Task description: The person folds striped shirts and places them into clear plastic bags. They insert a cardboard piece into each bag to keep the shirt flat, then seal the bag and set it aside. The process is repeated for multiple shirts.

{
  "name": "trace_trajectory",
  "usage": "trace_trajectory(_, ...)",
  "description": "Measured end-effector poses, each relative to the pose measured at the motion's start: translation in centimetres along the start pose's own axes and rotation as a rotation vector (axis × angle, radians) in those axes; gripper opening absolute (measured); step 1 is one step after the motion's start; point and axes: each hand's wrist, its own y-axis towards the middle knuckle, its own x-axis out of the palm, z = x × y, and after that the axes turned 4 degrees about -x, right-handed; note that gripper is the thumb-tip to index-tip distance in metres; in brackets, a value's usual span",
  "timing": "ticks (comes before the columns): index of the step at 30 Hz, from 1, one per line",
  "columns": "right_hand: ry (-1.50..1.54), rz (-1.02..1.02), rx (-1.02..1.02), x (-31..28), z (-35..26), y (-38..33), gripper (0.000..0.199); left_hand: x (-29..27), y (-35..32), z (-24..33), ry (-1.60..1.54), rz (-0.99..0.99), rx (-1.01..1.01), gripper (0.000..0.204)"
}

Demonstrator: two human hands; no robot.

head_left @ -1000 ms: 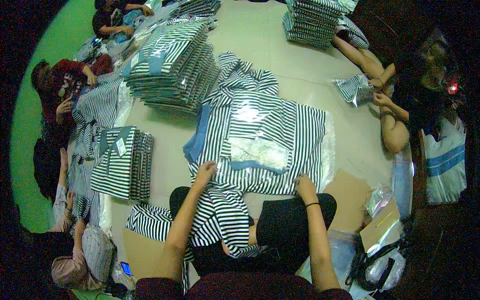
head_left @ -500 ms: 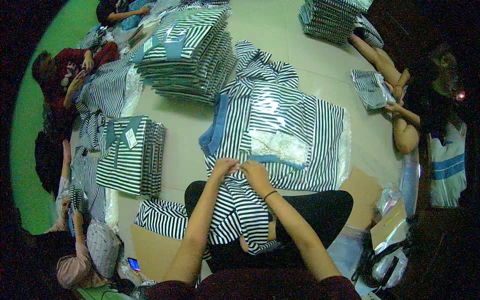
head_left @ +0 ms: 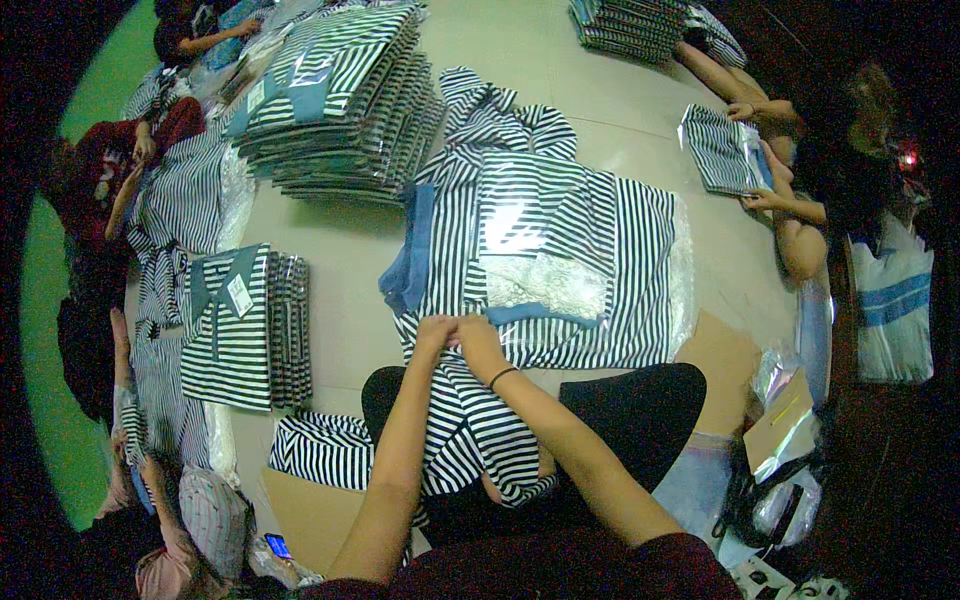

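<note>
Black-and-white stripes covered the shirt (head_left: 640, 270), which lay spread on the pale floor (head_left: 345, 310) just beyond the person's dark-clad knees (head_left: 640, 400), a blue band (head_left: 408, 255) along its left side. Glossy film (head_left: 540, 190) lay over its middle. The left hand (head_left: 434, 331) and right hand (head_left: 480, 343) met at its near left corner, fingers curled and touching; whether they pinched fabric or only each other could not be told. Striped cloth (head_left: 490, 435) ran down from the hands between the knees — a sharp pull there could have dragged the shirt askew and creased it. The film looked slick and loose, so a tug underneath could have slid it off centre. A tall stack (head_left: 335, 125) stood near the band's far end — its layers sat unevenly, and a knock might have toppled them.
</note>
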Motion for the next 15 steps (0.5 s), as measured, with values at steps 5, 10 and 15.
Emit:
trace_trajectory(5, 0.213, -0.082, -0.045, -2.0, 3.7, -0.7, 0.014, 0.3, 0.4, -0.5, -0.006, -0.025, -0.139, 0.017)
trace_trajectory(10, 0.014, -0.467, 0.036, -16.7, 18.0, -7.9, 0.032, -0.3, 0.9, 0.0, 0.079, -0.070, -0.200, 0.015)
trace_trajectory(15, -0.956, -0.298, 0.925, -28.9, 29.4, -18.7, 0.023, -0.7, 0.6, 1.2, 0.383, -0.052, -0.148, 0.016)
